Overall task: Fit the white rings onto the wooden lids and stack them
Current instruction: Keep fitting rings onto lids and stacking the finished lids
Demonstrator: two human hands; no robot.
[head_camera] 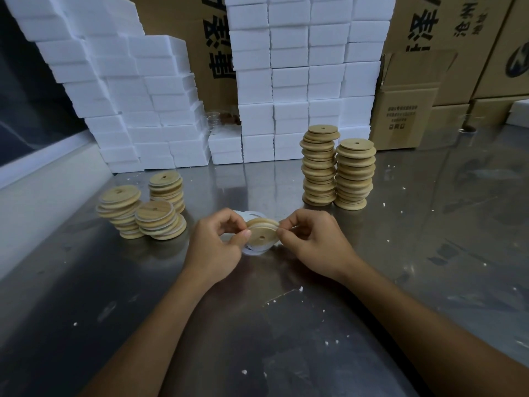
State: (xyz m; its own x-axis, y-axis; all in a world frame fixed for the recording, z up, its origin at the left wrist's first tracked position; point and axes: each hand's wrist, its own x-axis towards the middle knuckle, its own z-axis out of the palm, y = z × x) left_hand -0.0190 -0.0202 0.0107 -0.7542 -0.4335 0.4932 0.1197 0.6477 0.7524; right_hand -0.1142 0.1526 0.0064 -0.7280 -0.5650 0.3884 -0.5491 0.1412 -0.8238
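Both hands hold one wooden lid point(262, 234) with a small centre hole just above the steel table. My left hand point(217, 245) pinches its left edge and my right hand point(312, 242) pinches its right edge. A white ring point(254, 251) shows at the lid's lower edge, and more white rings point(246, 215) lie on the table behind the hands. Three short stacks of lids with white rings point(143, 207) stand at the left. Two tall stacks of bare wooden lids point(337, 170) stand at the right.
White foam boxes point(300, 90) are piled along the back of the steel table point(257, 325), with brown cartons point(409, 101) behind and to the right. White foam crumbs dot the table. A pale wall ledge point(34, 196) runs along the left.
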